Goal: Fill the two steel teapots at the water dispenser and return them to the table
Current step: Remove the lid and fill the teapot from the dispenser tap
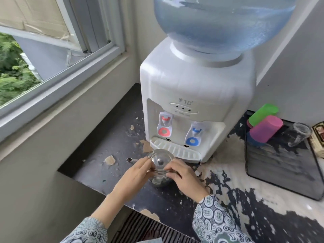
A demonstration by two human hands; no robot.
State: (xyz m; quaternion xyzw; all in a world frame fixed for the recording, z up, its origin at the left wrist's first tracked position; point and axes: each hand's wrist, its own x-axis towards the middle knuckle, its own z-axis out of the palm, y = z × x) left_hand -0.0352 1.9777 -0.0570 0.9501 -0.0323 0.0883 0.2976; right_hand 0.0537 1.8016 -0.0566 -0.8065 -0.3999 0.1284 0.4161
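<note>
One steel teapot [160,159] with its round lid on sits on the worn dark counter [108,144], just in front of the water dispenser's drip tray [177,149]. Its spout [130,160] points left. My left hand [135,174] grips the teapot's left side. My right hand [182,174] holds its right side near the handle. The white water dispenser [196,95] has a red tap [164,126] on the left, a blue tap [193,135] on the right and a blue water bottle [224,23] on top. No second teapot is in view.
A dark tray [280,165] at the right holds green [263,113] and pink [266,128] plastic cups lying over and a clear glass [299,134]. A box [319,139] stands at the right edge. An open window [52,55] is on the left wall.
</note>
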